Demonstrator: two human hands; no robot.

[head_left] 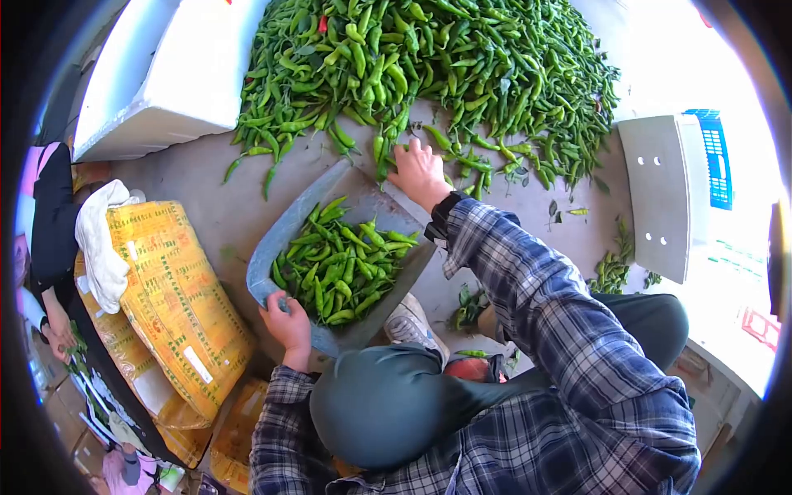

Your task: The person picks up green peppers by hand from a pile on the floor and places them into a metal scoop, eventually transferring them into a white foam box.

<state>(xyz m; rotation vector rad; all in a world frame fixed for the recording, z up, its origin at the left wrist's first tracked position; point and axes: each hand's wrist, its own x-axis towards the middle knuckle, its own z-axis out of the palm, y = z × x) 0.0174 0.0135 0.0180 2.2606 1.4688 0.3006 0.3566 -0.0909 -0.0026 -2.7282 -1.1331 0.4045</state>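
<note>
A grey scoop-shaped bin (266, 239) lies tilted between my knees and the pile, with several green peppers (338, 268) inside it. My left hand (289, 326) is closed around the bin's near left rim. Beyond the bin's far edge, my right hand (419, 173) is at the front of a large heap of green peppers (487, 74). Its fingers curl down among the nearest peppers, and their tips are hidden, so what they hold does not show. A dark band circles the right wrist. Loose peppers and leaves lie on the floor beside this hand.
White foam boxes (186, 82) stand at the left of the heap, and a white panel (656, 194) with a blue crate (714, 157) is at the right. Yellow-taped cartons (177, 297) bear a white cloth (103, 239). Other people's arms (58, 322) appear at the left edge.
</note>
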